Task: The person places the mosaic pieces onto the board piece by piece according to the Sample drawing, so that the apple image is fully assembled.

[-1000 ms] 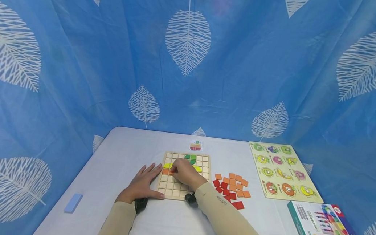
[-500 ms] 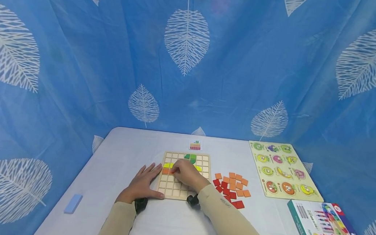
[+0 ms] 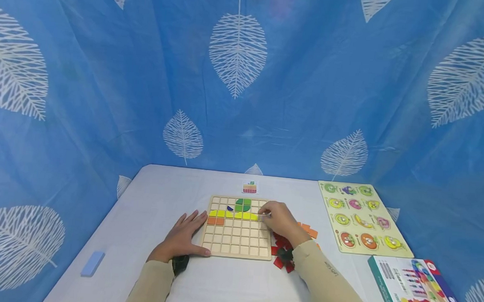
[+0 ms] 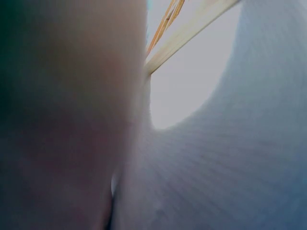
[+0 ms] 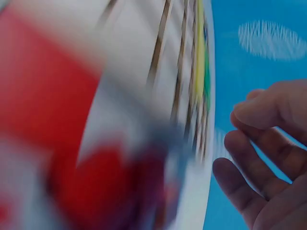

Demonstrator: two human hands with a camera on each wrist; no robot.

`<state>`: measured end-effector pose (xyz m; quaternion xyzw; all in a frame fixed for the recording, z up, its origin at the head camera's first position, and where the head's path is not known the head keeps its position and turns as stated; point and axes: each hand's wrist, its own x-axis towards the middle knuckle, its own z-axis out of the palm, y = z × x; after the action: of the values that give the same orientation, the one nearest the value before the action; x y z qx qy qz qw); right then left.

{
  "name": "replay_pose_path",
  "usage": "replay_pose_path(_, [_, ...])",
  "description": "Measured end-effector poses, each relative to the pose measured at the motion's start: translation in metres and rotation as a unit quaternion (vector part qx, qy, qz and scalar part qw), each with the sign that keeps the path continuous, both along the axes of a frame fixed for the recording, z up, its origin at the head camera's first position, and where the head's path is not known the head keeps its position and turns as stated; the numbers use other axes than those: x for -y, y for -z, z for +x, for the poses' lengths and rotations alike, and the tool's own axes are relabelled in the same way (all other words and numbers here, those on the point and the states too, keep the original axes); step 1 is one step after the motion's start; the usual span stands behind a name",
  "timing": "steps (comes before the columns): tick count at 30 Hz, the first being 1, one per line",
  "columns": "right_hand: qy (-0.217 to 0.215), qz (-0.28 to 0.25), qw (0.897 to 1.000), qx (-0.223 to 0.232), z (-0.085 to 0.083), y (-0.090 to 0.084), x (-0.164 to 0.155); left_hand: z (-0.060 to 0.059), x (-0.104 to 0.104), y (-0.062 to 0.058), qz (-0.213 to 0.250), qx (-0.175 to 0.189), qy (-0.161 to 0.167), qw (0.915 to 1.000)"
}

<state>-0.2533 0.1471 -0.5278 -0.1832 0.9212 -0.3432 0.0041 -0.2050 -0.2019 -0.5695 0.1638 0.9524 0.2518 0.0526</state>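
A wooden grid board [image 3: 235, 244] lies on the white table. It holds green tiles [image 3: 242, 203] at the top, a yellow row [image 3: 233, 214] below them and two orange tiles [image 3: 215, 220] at the left. My left hand [image 3: 190, 231] rests flat on the table, thumb against the board's left front corner. My right hand [image 3: 268, 214] hovers over the board's right edge by the end of the yellow row. In the blurred right wrist view its fingers [image 5: 259, 158] are loosely curled with nothing visible in them. The left wrist view shows only my hand and the board's edge [image 4: 187, 31].
Loose red tiles [image 3: 280, 261] and orange tiles [image 3: 310, 230] lie right of the board, partly under my right arm. A small pattern card [image 3: 249, 187] sits behind the board. A fruit peg puzzle [image 3: 361, 218] and a box [image 3: 417, 294] are at the right, a blue block [image 3: 92, 263] at front left.
My right hand has moved from the board's left middle to its right edge, uncovering the yellow row and the two orange tiles. The left hand has stayed put.
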Motion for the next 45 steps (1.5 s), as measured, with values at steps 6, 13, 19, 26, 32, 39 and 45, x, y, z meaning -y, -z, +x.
replay_pose_path(6, [0.037,-0.004,0.997,0.066,0.006,0.001,-0.041,0.002,0.003,0.003,0.004,-0.002,-0.006,1.0])
replay_pose_path(13, [0.029,0.003,0.993,0.113,0.01,0.007,-0.056,0.002,0.004,0.004,0.007,0.0,-0.006,1.0])
replay_pose_path(19, [0.027,0.002,0.99,0.136,0.01,0.008,-0.053,0.003,0.003,0.005,0.014,0.008,-0.008,0.9998])
replay_pose_path(26, [0.008,0.016,0.994,0.105,0.008,0.008,-0.05,0.002,0.002,0.004,0.01,0.004,-0.004,0.9999])
replay_pose_path(32, [0.015,0.037,0.992,0.118,0.006,0.011,-0.05,0.001,0.001,0.003,0.007,0.003,0.001,1.0])
replay_pose_path(39, [0.02,0.053,0.991,0.119,0.005,0.013,-0.05,-0.001,0.0,0.004,-0.006,0.004,-0.007,0.9999])
replay_pose_path(45, [0.023,0.042,0.993,0.104,0.005,0.011,-0.05,-0.002,-0.001,0.004,0.003,0.007,-0.01,0.9999])
